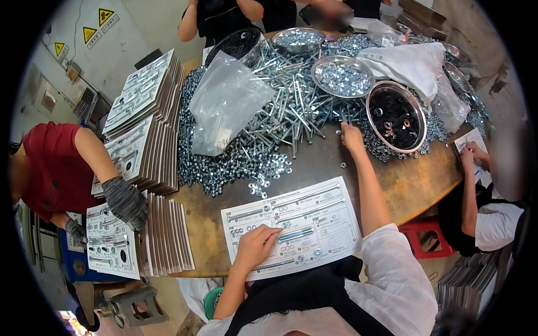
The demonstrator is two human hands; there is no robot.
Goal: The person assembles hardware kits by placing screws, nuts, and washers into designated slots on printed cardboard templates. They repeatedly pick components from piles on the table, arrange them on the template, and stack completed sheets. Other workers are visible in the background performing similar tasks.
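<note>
A white printed hardware card [330, 255] lies on the table in front of me, with bolts, nuts and washers on its printed outlines. My left hand [256, 247] rests on the card's left half. Its fingers are bent and drawn together near the small nuts; what they hold, if anything, is hidden. Stretched toward the far pile, my right hand [352, 138] has its fingers closed at the edge of the loose nuts [376, 144]. I cannot make out what is between them. Long bolts [297, 106] are heaped just left of that hand.
A steel bowl of shiny parts [343, 77] and a bowl of black washers [395, 116] stand beyond my right hand. A clear plastic bag [227, 103] covers part of the heap. Stacked cards [162, 235] stand at left beside a gloved co-worker [124, 203]; another person [476, 159] works at right.
</note>
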